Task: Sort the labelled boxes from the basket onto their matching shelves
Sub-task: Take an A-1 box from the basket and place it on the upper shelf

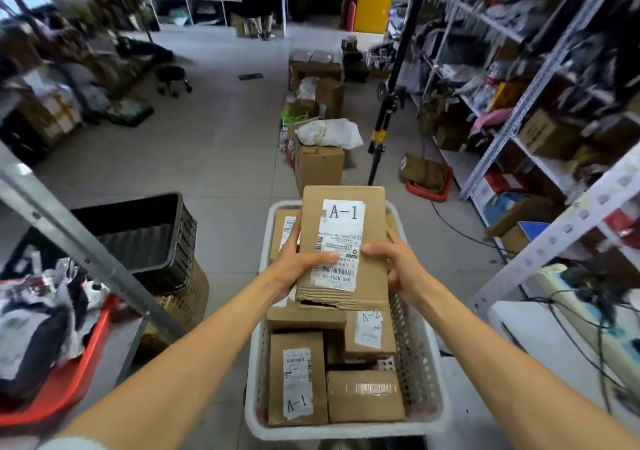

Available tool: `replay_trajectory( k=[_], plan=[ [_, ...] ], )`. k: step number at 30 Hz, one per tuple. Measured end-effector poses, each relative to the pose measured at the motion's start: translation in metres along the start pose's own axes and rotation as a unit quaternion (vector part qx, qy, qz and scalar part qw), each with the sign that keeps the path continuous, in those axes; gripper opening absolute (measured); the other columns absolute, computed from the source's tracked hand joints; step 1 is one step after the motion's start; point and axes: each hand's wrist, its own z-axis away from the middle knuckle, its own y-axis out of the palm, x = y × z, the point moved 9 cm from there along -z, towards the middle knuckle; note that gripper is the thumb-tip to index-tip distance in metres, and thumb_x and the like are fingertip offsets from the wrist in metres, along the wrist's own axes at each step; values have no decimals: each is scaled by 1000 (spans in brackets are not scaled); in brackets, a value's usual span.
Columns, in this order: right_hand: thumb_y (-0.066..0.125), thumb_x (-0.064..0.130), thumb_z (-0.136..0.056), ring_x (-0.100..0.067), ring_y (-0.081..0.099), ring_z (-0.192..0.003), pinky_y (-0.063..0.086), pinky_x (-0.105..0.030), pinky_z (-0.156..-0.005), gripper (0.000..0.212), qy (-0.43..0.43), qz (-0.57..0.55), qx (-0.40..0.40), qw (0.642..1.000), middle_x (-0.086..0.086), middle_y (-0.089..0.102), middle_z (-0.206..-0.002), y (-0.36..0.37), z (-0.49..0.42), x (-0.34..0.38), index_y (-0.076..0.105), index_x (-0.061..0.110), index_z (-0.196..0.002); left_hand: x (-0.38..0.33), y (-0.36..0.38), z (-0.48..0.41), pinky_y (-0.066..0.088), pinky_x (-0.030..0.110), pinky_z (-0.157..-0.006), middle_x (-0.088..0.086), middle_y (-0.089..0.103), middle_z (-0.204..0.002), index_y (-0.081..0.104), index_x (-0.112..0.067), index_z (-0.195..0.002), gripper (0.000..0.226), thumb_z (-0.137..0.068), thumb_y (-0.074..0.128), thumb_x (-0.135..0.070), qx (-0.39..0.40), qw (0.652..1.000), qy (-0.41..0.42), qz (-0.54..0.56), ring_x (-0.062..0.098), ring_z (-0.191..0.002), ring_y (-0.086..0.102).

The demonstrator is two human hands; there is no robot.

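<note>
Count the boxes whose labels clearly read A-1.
2. The held box, gripped by the left hand and right hand above the basket; the lying box in its near-left corner. Other labels may be hidden.

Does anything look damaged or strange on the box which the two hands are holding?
Yes. The A-1 box, gripped by the left hand and the right hand above the white basket, has a crushed near end. The cardboard there is creased and torn along the lower edge, showing a dark gap.
</note>
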Motion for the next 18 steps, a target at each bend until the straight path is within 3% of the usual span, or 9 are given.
replay_trajectory(
  k=[2,5,9,14,18],
  plan=[
    [79,24,-74,-24,69,-102,57,-47,-85,70,-32,25,-19,999,-3,68,-117,7,7,3,41,41,-130,6,-4,0,57,47,-82,10,68,-118,30,-31,-144,95,-68,83,-9,6,1000,-7,17,30,-102,68],
    [80,23,-76,-18,68,-103,57,-39,-86,90,-55,63,-40,996,1,65,-123,11,21,4,25,39,-146,10,-6,-1,58,46,-82,8,68,-118,30,-32,-145,93,-70,81,-12,29,1000,-11,0,29,-101,69],
    [76,14,-81,-14,67,-104,58,-29,-80,86,-77,51,-87,992,1,63,-125,21,46,-3,24,39,-145,11,-8,4,57,46,-84,5,69,-117,31,-32,-146,93,-70,81,-11,70,997,-5,-42,26,-101,69],
    [74,11,-77,-22,66,-108,58,-37,-83,89,-82,-3,-178,981,-4,61,-128,37,85,-35,22,33,-145,13,-1,17,59,38,-79,3,69,-116,35,-27,-145,103,-57,90,-20,144,984,-21,-102,21,-99,70],
    [70,-3,-77,-16,67,-99,57,-24,-70,77,-58,-22,-257,964,-5,64,-120,29,127,-52,33,30,-135,30,19,42,58,34,-80,0,68,-114,30,-28,-148,106,-59,88,-22,194,969,-39,-149,16,-98,68]
  ],
)
